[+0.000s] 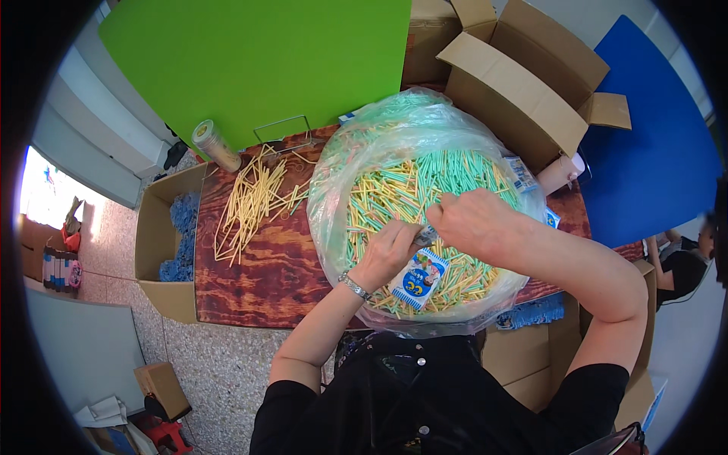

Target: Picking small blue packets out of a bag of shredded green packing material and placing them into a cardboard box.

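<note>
Red-brown table [262, 292], and on it a clear bag [327, 205] of coloured sticks [455, 171].
Left hand [384, 252] and right hand [472, 221], fingers curled, pinch a small packet [427, 236] between them; a second packet [419, 279] lies on the sticks, nearer to the left hand, its long axis slanting down-left.

Black short-sleeved top [470, 402], shiny round buttons [422, 362]; silvery band [353, 285] around left wrist [365, 278].

Green panel [258, 68], blue panel [652, 133], speckled floor [220, 371]; perhaps a bright doorway [47, 189].
</note>
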Motion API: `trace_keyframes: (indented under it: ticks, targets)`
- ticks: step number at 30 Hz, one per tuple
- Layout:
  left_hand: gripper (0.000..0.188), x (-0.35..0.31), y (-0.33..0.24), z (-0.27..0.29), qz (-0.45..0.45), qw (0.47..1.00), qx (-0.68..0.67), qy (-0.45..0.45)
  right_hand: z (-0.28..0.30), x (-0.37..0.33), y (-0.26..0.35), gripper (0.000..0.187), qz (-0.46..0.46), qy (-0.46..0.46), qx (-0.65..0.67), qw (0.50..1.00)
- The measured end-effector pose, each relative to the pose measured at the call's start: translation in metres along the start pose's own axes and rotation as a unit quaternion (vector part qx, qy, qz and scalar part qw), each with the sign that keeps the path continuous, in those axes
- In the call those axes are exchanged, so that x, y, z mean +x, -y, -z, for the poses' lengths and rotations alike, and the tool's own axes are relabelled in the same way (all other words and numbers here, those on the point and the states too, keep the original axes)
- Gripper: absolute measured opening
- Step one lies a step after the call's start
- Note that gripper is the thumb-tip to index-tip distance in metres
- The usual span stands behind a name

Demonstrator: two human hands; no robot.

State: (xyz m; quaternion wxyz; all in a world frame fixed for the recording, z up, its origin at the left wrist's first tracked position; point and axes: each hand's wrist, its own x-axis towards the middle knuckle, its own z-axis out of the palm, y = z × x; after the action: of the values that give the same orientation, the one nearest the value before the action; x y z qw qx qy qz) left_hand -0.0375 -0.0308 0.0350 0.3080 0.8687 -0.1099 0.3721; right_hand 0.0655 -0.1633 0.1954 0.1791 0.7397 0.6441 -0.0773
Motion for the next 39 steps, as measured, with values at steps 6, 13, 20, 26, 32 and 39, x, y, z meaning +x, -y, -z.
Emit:
trace_keyframes:
  ticks: [6, 13, 20, 26, 32, 39]
  targets:
    - [0.031, -0.011, 0.007, -0.008, 0.058, 0.993, -0.105, -0.01, -0.001, -0.015, -0.025, 0.032, 0.037, -0.204, 0.097, 0.973]
    - [0.034, -0.007, -0.002, -0.013, 0.052, 0.987, -0.146, -0.032, -0.032, -0.011, 0.003, 0.033, -0.098, -0.379, 0.723, 0.57]
    - [0.033, -0.008, -0.001, -0.011, 0.045, 0.989, -0.139, -0.023, -0.047, 0.007, 0.016, 0.032, -0.001, -0.484, 0.515, 0.707]
    - [0.031, -0.007, -0.002, -0.008, 0.036, 0.991, -0.128, -0.029, -0.047, 0.006, 0.013, 0.036, -0.017, -0.454, 0.361, 0.815]
    - [0.031, -0.003, -0.005, -0.006, 0.008, 0.994, -0.107, -0.028, -0.047, 0.005, 0.008, 0.036, -0.015, -0.493, 0.352, 0.795]
    - [0.033, -0.007, -0.005, -0.008, 0.025, 0.991, -0.124, -0.036, -0.048, 0.007, 0.012, 0.034, 0.001, -0.486, 0.241, 0.84]
